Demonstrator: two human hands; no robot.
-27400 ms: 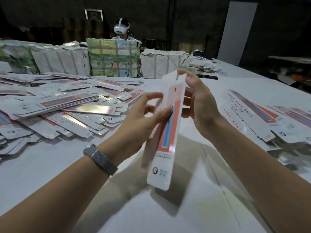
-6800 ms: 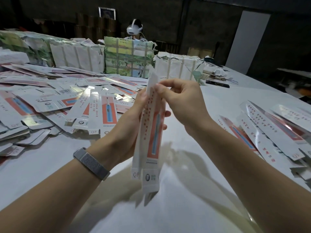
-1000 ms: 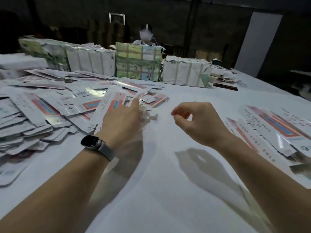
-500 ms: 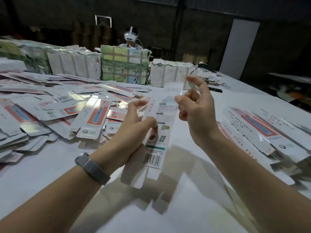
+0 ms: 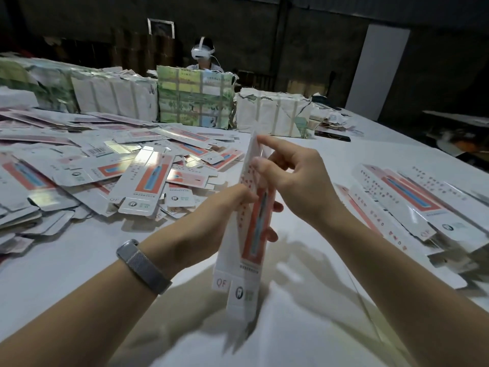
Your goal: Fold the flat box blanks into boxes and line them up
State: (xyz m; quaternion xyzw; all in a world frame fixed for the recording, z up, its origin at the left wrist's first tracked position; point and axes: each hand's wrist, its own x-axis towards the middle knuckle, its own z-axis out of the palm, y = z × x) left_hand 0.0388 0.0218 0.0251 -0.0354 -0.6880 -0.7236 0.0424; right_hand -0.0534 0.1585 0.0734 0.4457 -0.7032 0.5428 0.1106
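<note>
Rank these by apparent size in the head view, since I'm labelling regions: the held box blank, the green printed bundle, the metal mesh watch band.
1. Green printed bundle; farther away, yet still looks largest.
2. Held box blank, long and narrow.
3. Metal mesh watch band, clearly smallest.

"QF" on the held box blank's bottom flap, other print too small to read
</note>
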